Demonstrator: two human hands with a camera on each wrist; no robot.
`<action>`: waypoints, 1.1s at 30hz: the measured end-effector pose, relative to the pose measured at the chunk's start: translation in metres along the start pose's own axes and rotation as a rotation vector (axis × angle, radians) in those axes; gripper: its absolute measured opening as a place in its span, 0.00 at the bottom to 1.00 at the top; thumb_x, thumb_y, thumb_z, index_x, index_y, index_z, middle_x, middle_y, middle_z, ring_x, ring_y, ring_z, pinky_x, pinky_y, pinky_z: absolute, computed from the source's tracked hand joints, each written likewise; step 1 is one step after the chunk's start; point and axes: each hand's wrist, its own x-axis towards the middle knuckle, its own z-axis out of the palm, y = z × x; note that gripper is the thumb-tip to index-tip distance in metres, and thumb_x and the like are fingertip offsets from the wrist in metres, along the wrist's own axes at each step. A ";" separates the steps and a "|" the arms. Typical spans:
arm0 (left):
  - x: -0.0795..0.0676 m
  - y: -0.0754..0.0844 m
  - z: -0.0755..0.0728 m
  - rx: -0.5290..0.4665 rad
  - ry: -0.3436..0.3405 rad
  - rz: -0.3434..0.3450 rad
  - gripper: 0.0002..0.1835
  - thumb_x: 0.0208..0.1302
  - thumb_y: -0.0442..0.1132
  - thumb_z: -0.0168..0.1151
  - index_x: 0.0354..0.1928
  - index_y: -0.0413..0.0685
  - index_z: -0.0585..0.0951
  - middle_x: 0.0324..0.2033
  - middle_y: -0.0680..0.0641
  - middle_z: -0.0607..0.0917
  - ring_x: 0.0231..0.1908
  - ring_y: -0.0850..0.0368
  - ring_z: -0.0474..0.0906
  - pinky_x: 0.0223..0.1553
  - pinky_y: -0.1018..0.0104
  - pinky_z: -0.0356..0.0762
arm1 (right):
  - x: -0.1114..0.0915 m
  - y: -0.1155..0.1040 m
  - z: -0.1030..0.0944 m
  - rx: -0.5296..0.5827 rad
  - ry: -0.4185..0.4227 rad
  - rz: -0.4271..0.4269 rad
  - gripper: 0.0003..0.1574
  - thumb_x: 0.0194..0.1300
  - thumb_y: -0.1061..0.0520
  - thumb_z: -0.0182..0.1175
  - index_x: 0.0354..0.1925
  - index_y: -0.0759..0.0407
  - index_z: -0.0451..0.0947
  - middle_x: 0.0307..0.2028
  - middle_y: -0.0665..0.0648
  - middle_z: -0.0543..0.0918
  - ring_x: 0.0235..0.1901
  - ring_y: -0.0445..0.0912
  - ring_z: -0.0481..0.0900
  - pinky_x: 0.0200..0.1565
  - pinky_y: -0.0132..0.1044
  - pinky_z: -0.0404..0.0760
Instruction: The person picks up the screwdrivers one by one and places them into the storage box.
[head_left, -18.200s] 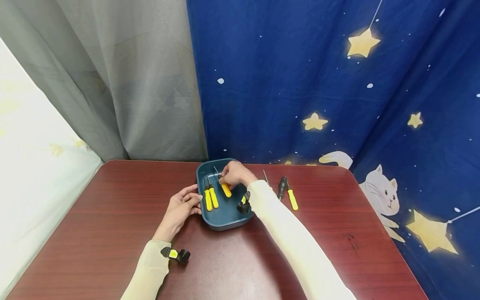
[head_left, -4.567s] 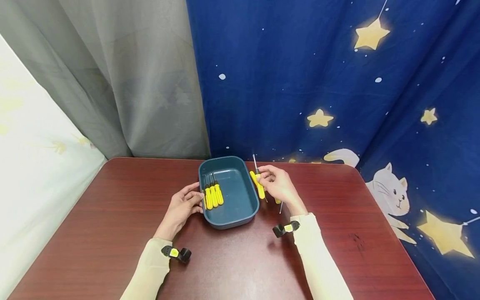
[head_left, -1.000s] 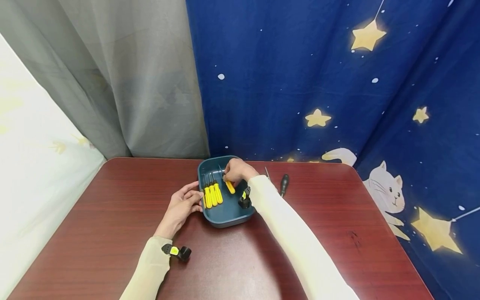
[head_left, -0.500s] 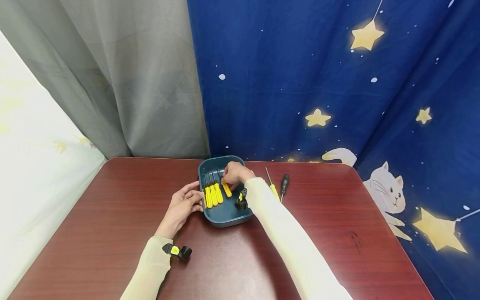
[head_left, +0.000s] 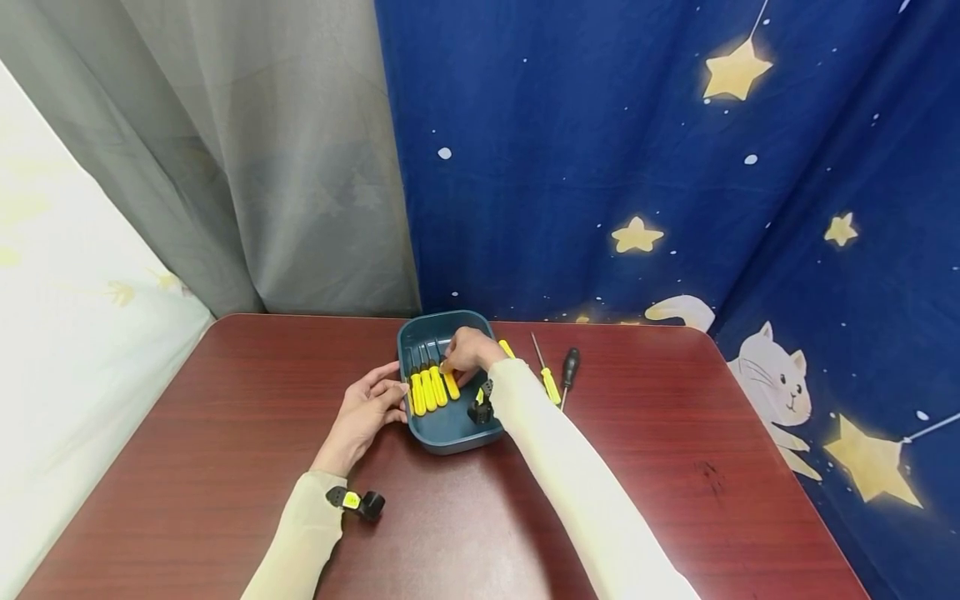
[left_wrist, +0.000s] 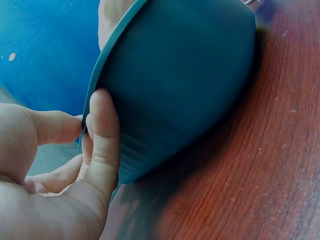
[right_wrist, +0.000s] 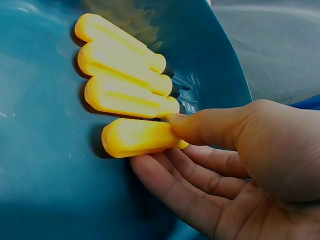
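A dark blue plastic bin (head_left: 450, 433) stands near the table's far edge. With its thumb inside and fingers outside, my left hand (head_left: 367, 408) pinches the bin's left rim, as the left wrist view also shows. Inside lie three yellow-handled screwdrivers (head_left: 428, 391) side by side, black collars and shafts toward the back. My right hand (head_left: 469, 348) reaches into the bin and pinches a further yellow-handled screwdriver (right_wrist: 137, 139) between thumb and fingers, just to the right of that row and nearly parallel to it. Its shaft is hidden behind the hand.
On the table right of the bin lie a yellow-handled screwdriver (head_left: 550, 383) and a black-handled screwdriver (head_left: 571, 367). Another yellow handle (head_left: 506, 347) shows past the right wrist, partly covered. Curtains (head_left: 517, 208) hang behind the table's far edge.
Picked up right of the bin, the held screwdriver has come into it; over the last second my right hand has brought it left and nearer, beside the row. My left hand stays on the rim.
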 end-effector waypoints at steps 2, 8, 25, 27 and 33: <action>0.000 0.000 0.000 -0.004 0.002 -0.002 0.31 0.72 0.32 0.61 0.75 0.47 0.67 0.37 0.49 0.84 0.28 0.61 0.79 0.30 0.69 0.86 | 0.000 -0.001 0.001 0.000 0.001 0.001 0.08 0.68 0.57 0.69 0.36 0.61 0.82 0.33 0.58 0.84 0.28 0.47 0.88 0.34 0.34 0.89; 0.000 0.000 -0.001 0.001 -0.004 0.000 0.31 0.72 0.33 0.62 0.75 0.45 0.66 0.37 0.48 0.84 0.28 0.61 0.79 0.30 0.70 0.86 | -0.002 -0.003 0.002 0.005 0.009 0.013 0.08 0.68 0.57 0.69 0.37 0.60 0.82 0.34 0.58 0.83 0.30 0.47 0.89 0.35 0.34 0.89; 0.000 0.000 -0.001 -0.008 0.003 -0.014 0.31 0.72 0.34 0.62 0.75 0.48 0.67 0.39 0.45 0.84 0.28 0.60 0.79 0.30 0.70 0.86 | -0.003 -0.002 0.004 0.049 0.015 0.054 0.13 0.65 0.57 0.71 0.43 0.62 0.80 0.37 0.58 0.82 0.30 0.47 0.88 0.34 0.33 0.89; 0.000 0.000 -0.001 -0.006 0.002 -0.013 0.31 0.72 0.34 0.62 0.75 0.47 0.66 0.39 0.46 0.84 0.28 0.60 0.79 0.31 0.70 0.86 | -0.003 -0.002 0.004 0.052 0.016 0.054 0.13 0.65 0.56 0.72 0.43 0.62 0.81 0.36 0.59 0.82 0.30 0.47 0.88 0.35 0.33 0.89; 0.000 0.000 -0.002 -0.003 0.003 -0.012 0.31 0.72 0.34 0.62 0.75 0.47 0.66 0.38 0.47 0.84 0.28 0.60 0.79 0.31 0.69 0.86 | -0.004 0.000 0.003 0.046 0.018 0.037 0.14 0.64 0.54 0.72 0.43 0.62 0.81 0.37 0.59 0.82 0.32 0.48 0.88 0.38 0.36 0.89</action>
